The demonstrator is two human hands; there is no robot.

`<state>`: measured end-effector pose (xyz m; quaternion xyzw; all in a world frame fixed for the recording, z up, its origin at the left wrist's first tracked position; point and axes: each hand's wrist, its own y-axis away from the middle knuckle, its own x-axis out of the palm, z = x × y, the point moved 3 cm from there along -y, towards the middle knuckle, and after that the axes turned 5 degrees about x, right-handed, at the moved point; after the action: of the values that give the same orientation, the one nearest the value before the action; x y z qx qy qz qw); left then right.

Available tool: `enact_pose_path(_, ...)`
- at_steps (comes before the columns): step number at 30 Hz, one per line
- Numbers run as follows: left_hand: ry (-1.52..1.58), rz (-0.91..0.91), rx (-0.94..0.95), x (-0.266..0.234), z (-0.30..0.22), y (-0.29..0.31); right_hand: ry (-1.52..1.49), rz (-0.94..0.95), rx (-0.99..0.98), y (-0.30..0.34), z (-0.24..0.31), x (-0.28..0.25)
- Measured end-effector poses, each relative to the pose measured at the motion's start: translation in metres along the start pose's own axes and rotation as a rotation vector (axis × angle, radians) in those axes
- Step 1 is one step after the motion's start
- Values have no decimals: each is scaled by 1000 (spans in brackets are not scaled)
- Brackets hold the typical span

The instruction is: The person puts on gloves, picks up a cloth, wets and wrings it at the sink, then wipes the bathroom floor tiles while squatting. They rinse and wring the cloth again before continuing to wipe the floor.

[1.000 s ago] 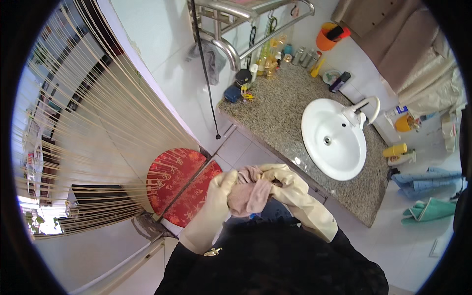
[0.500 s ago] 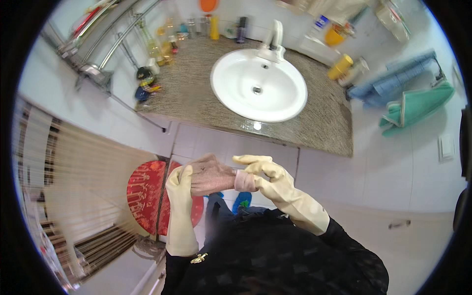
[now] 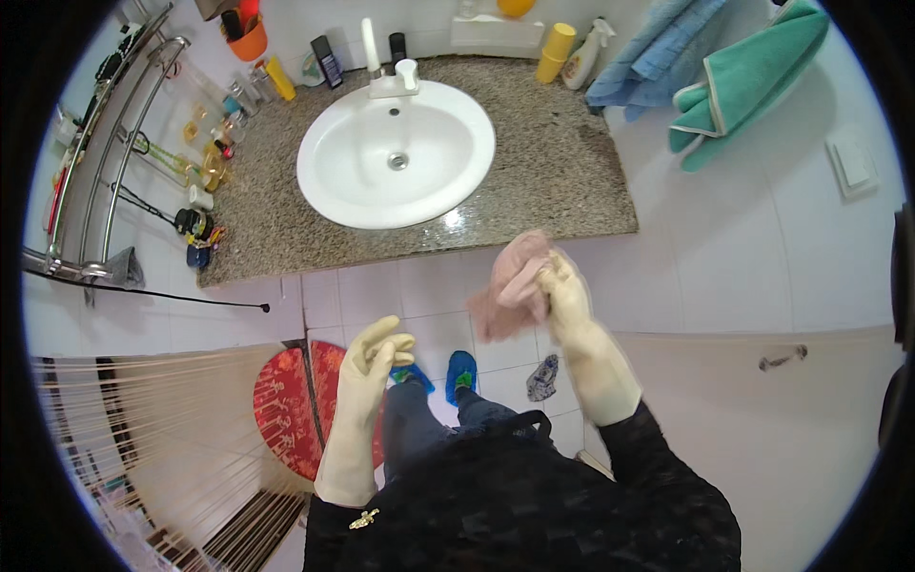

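Both of my hands wear long cream rubber gloves. My right hand [image 3: 572,310] grips a bunched pink cloth [image 3: 510,296], which hangs loosely just off the counter's front edge. My left hand [image 3: 374,367] is apart from the cloth, over the floor, its fingers loosely curved and separated with nothing in them. Beyond my hands, a white oval sink [image 3: 334,191] is set into the speckled brown stone counter [image 3: 562,172], and a white faucet [image 3: 372,57] stands at its back.
Small bottles [image 3: 243,100] line the counter's left side. A yellow can [image 3: 555,52] and a white spray bottle [image 3: 583,57] stand at back right. Blue [image 3: 648,57] and green towels [image 3: 753,76] hang on the right wall. A red round mat [image 3: 286,410] and a patterned slipper [image 3: 542,378] lie below.
My left hand has let go of the pink cloth. My right hand has carried it rightward and toward the counter, and the view has shifted right.
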<state>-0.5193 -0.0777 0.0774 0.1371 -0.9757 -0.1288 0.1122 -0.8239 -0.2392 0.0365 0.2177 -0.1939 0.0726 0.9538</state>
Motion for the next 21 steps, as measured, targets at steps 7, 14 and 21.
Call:
enact_pose_path(7,-88,-102,-348,-87,78,18,1040,-476,-221,-203,21,-88)
enact_pose_path(14,22,-100,-554,-143,108,9,1443,-223,-552,-182,-125,123)
enact_pose_path(21,-70,-132,-389,-187,46,-61,892,421,-700,-175,-200,313)
